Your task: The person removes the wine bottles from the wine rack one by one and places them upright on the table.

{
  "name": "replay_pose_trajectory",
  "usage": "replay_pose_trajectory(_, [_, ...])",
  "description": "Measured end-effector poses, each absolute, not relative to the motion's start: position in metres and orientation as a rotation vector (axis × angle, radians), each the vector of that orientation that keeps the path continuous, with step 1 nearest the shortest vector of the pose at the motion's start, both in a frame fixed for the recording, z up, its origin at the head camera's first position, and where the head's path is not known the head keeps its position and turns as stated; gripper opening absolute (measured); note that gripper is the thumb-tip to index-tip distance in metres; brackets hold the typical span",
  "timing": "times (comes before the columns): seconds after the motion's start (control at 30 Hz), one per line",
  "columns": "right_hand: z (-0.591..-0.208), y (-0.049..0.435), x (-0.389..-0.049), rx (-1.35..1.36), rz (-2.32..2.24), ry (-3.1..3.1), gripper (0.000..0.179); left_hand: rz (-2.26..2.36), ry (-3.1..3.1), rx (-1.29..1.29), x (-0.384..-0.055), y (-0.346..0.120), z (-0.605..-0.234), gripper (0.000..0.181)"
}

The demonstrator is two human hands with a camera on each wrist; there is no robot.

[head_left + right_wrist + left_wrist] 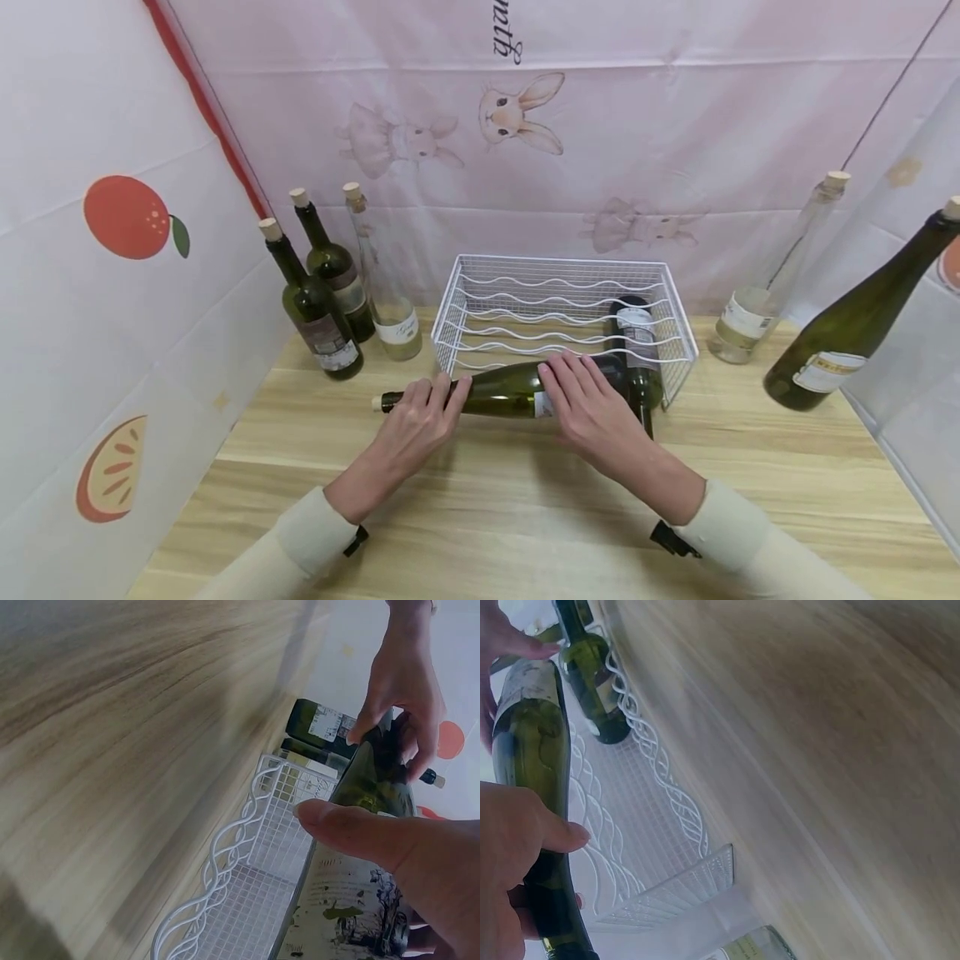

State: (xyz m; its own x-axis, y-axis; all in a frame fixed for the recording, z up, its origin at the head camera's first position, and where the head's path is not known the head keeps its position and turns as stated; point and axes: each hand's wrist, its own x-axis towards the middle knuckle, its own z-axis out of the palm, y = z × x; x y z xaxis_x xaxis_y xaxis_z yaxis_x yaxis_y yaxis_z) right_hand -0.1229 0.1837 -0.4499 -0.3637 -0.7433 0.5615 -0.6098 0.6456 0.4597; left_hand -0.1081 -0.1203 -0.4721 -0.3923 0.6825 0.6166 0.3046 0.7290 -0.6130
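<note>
Both hands hold a green wine bottle (502, 392) sideways over the front of a white wire wine rack (562, 260). Its corked end points left. My left hand (420, 417) grips the neck, thumb on the near side, as the left wrist view also shows the bottle (536, 742). Around the labelled body curls my right hand (596, 417); in the right wrist view its thumb lies across the bottle (337, 907) just above the label. A second dark green bottle (637, 333) lies in the rack's right end, neck toward me, partly hidden behind the held one.
Left of the rack stand two corked dark green bottles, a front one (322, 325) and a rear one (341, 275), with a clear bottle (393, 317) beside them. On the right are a clear bottle (742, 325) and a tall green bottle (832, 358). Printed cloth (420, 50) hangs behind.
</note>
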Motion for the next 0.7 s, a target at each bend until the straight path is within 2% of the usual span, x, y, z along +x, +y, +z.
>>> replay_pose_trajectory(0.5, [-0.447,0.177,-0.126,1.0,-0.232,-1.985,0.092,0.497,-2.005,-0.768,-0.102,-0.113,-0.467,0.04])
replay_pose_trajectory(0.57, [-0.446,0.178,-0.126,0.985,-0.247,-1.986,0.085,0.506,-2.007,-0.765,-0.101,-0.112,-0.465,0.041])
replay_pose_trajectory(0.7, [-0.447,0.178,-0.125,0.952,-0.251,-1.966,0.047,0.505,-2.009,-0.76,-0.1,-0.109,-0.466,0.042])
